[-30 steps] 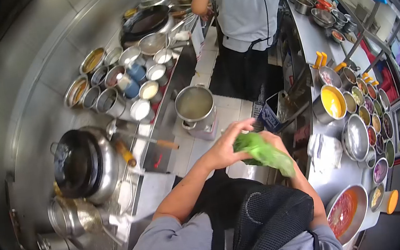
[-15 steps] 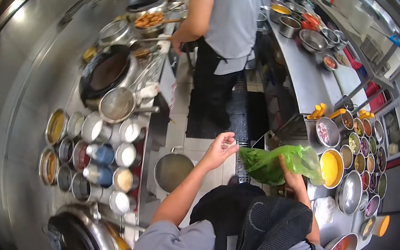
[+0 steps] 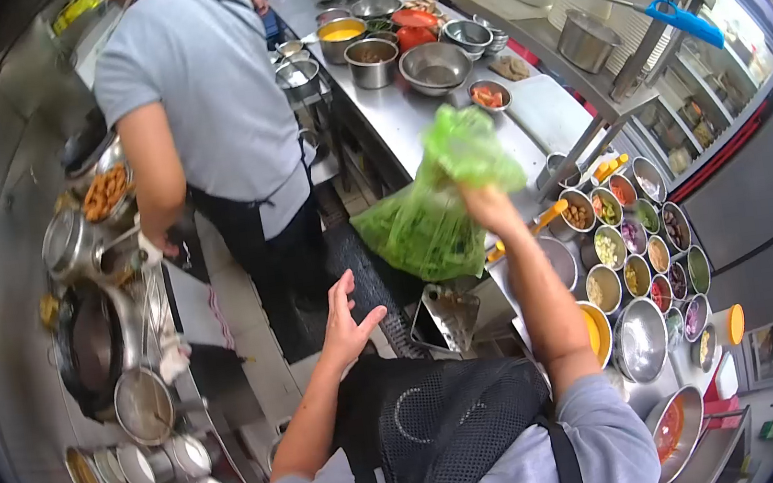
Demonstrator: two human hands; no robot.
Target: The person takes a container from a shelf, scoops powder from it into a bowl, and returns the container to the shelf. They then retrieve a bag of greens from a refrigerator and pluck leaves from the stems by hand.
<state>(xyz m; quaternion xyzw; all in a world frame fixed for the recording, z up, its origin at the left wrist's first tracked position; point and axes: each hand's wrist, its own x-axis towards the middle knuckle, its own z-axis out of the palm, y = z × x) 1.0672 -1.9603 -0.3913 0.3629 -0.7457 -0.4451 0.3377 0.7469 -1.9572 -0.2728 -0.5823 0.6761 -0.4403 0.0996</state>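
Note:
A thin green plastic bag (image 3: 433, 226) hangs from my right hand (image 3: 490, 206), which is closed around its gathered upper part. The bag bulges below; what it contains, if anything, I cannot make out. It is held out over the near edge of the steel counter (image 3: 408, 137). To the left of the bag and apart from it, my left hand (image 3: 350, 323) is raised over the floor with thumb and fingers spread, holding nothing. A grey metal holder (image 3: 447, 319) stands below the bag, beside the counter.
Several small bowls of chopped ingredients (image 3: 637, 275) fill the counter at right, near a steel bowl (image 3: 642, 342). Further back are a pot of yellow liquid (image 3: 342, 34) and a white cutting board (image 3: 540, 116). A co-worker (image 3: 217, 117) stands ahead, left, by a wok (image 3: 91, 350).
My view has turned right. My right arm has stretched forward, raising the green bag toward the counter, and my left hand is now apart from it. The co-worker appears further left.

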